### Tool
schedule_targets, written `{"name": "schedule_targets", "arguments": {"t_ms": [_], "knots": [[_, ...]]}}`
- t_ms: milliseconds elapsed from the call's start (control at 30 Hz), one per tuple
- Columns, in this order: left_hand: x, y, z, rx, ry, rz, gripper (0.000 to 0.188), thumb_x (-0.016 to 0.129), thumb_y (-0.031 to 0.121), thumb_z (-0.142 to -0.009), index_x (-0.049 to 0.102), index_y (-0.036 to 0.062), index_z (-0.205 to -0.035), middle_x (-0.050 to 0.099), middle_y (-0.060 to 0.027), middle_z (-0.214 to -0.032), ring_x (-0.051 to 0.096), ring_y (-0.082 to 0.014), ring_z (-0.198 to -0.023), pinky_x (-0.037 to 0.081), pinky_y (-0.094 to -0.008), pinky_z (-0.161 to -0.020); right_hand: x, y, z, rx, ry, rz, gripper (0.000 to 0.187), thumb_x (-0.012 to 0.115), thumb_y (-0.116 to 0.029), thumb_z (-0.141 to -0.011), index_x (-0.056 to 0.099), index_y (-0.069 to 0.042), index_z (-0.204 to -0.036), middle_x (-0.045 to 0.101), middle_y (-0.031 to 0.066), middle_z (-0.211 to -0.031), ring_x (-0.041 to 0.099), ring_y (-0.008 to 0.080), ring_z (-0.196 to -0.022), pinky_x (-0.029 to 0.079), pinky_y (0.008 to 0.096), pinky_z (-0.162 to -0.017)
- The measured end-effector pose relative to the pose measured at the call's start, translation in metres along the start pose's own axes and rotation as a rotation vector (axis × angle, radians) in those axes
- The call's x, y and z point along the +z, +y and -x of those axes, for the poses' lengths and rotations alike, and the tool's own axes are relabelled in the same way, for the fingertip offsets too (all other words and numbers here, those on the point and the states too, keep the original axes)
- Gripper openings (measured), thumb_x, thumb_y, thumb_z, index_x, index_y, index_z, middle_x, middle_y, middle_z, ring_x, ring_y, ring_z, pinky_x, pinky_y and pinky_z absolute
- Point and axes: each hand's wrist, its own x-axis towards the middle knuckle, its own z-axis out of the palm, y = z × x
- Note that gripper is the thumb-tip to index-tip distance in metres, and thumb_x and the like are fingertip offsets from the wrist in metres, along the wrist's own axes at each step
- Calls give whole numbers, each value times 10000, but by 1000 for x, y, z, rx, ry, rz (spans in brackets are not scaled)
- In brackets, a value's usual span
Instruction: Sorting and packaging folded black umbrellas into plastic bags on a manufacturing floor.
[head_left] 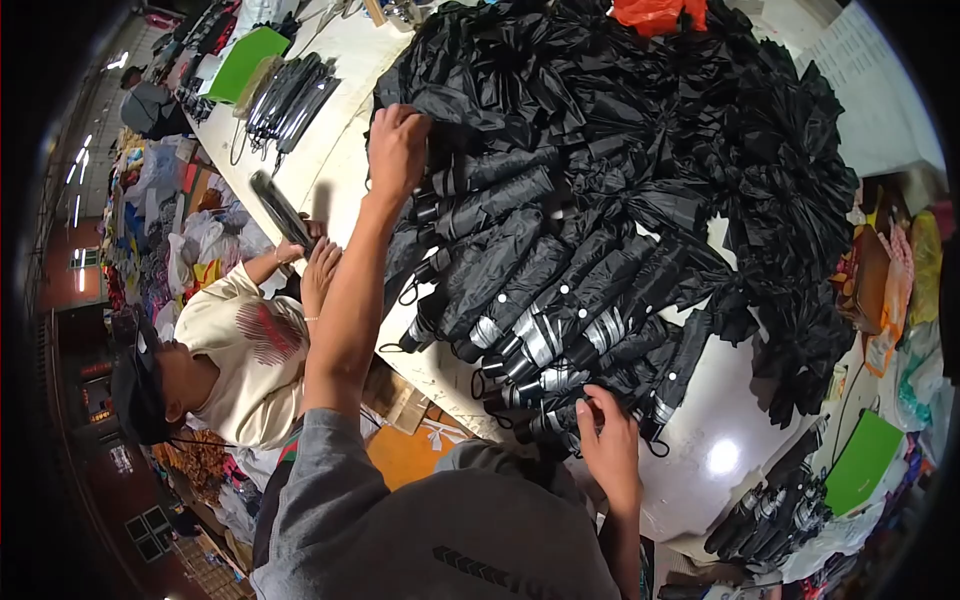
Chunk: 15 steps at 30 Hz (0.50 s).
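Currently: left hand point(398, 155), curled beside black cloth point(500, 90), grip unclear | right hand point(610, 445), loosely spread | folded umbrellas point(497, 275), handles point(467, 351) nearside, seemingly for easy reach.

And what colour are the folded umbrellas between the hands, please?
The umbrellas are black, some with silvery parts, as the head view shows.

Umbrellas point(505, 275) on table point(340, 165), co-worker point(245, 350) at left.
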Motion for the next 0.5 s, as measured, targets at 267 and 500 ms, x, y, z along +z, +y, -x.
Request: {"name": "schedule_targets", "arguments": {"t_ms": [267,500], "knots": [[-103,117,42,-22,116,449,220,655,-105,-850,724,11,-1024,721,-49,-1047,632,-176,-723,491,-251,-637,-8,-21,7,-28,84,-160,236,609,-109,-986,660,-8,-1194,730,99,-931,656,175,-752,523,300,-676],[-146,217,128,265,-421,720,202,627,-138,-807,699,-35,-965,722,-98,-1055,684,-236,-903,535,-306,-785,-33,-61,25,173,-3,-1040,267,574,-130,-1037,621,49,-1230,658,120,-948,627,164,-748,572,266,-624]]}}
